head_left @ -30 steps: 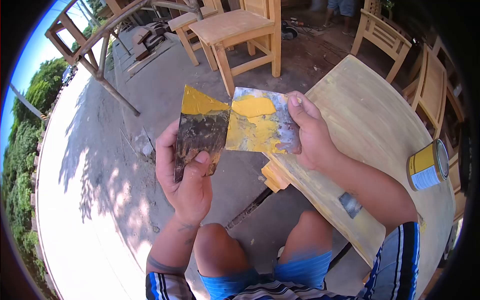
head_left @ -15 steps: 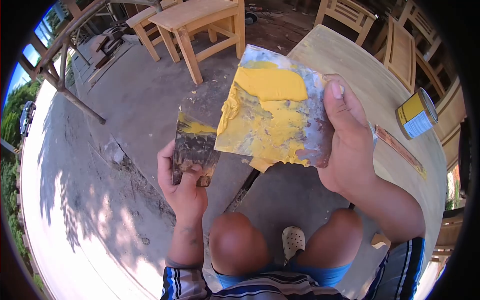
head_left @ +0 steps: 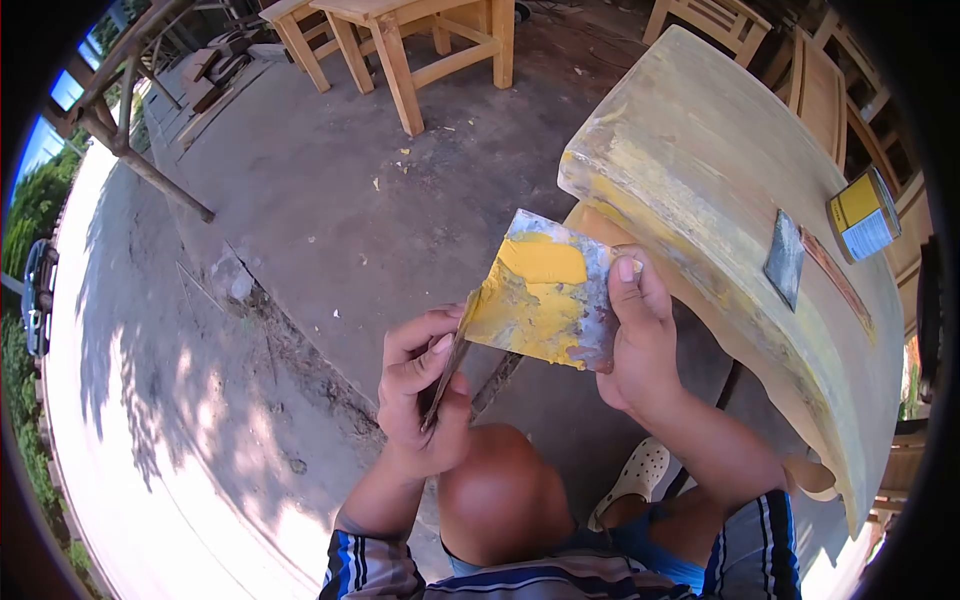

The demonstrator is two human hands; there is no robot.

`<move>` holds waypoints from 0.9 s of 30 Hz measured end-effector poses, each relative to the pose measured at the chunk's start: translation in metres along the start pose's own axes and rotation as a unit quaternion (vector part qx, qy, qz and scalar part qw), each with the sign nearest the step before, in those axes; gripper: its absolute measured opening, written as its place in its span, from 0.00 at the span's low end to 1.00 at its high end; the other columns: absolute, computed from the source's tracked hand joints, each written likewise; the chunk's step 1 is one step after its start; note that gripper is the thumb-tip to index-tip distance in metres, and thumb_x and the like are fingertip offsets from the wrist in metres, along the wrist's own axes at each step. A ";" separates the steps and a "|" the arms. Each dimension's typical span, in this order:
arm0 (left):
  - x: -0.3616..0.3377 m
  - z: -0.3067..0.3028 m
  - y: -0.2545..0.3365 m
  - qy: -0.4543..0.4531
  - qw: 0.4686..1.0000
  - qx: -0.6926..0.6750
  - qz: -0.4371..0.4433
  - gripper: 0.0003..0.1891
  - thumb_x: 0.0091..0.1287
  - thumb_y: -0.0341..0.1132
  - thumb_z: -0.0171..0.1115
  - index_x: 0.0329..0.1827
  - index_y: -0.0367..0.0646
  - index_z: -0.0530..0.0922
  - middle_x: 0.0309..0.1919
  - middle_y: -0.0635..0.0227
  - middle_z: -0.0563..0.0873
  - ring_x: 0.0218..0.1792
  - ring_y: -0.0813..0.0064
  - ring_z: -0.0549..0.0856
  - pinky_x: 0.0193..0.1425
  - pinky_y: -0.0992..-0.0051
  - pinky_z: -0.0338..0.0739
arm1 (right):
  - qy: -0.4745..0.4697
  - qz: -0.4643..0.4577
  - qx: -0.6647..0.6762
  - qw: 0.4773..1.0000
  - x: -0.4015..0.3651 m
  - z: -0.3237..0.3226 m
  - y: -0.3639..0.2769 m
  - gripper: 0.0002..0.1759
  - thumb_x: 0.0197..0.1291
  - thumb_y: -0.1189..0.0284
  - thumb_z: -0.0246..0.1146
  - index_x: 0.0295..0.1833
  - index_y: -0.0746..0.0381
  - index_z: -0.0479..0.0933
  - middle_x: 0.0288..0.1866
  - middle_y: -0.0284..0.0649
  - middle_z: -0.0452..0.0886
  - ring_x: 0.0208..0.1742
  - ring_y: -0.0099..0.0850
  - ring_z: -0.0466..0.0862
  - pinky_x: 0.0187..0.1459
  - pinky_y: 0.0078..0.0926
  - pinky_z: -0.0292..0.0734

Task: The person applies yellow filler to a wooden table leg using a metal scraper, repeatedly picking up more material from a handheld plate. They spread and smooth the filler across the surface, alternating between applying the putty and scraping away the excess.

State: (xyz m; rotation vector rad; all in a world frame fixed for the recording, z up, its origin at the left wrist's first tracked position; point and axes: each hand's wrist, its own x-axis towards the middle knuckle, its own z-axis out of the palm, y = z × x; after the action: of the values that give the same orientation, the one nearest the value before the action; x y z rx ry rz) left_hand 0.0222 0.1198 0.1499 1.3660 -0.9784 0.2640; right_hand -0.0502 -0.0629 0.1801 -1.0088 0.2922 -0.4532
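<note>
In my right hand [head_left: 645, 335] is a flat square plate [head_left: 590, 345] smeared with yellow putty [head_left: 545, 262], thickest near its upper part. The thumb lies on top along the plate's right edge. My left hand [head_left: 425, 385] pinches a dark, thin putty scraper [head_left: 447, 375], now seen almost edge-on. The scraper's upper end meets the plate's left edge, where putty has gathered. Both hands are above my knees.
To the right stands a putty-streaked wooden table [head_left: 680, 110] with a curved edge. On it are a yellow can [head_left: 865, 215], a grey metal blade [head_left: 785, 260] and a narrow wooden strip [head_left: 838, 285]. Wooden stools [head_left: 400, 80] stand ahead on the concrete floor.
The plate has come lower and closer to my body. My left hand has moved right and turned the scraper from face-on to edge-on against the plate. More of the table shows.
</note>
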 end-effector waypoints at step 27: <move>-0.044 -0.049 -0.035 -0.033 0.959 0.102 -0.262 0.28 0.48 0.12 0.41 0.54 0.35 0.74 0.48 0.56 0.78 0.44 0.71 0.79 0.50 0.80 0.71 | -0.292 0.218 0.529 0.766 0.028 -0.062 0.055 0.17 0.63 0.77 0.59 0.55 0.64 0.62 0.43 0.44 0.82 0.34 0.39 0.85 0.31 0.30 0.86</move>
State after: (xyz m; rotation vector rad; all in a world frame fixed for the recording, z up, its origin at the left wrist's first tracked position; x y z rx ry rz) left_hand 0.0406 0.1720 0.0992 1.7796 -0.6207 -0.0867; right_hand -0.0403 -0.0974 0.1005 0.0934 -0.2995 0.1713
